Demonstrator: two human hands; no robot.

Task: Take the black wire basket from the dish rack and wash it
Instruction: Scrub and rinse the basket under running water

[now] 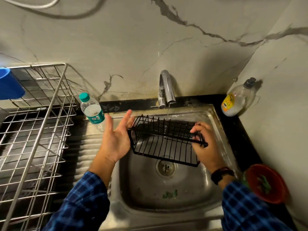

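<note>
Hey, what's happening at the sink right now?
A person is rinsing the black wire basket over the steel sink. The right hand grips its right end, holding it under a thin stream from the tap. The left hand is open beside its left end. The dish rack stands to the left.

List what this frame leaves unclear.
Head view:
Left hand: contact with the black wire basket unclear; its wires overlap the fingertips.
Right hand: fingers partly hidden behind basket wires.
Blue cup: cut off by left edge.
Soap bottle label: too small to read.
Red bowl contents: blurred.
</note>
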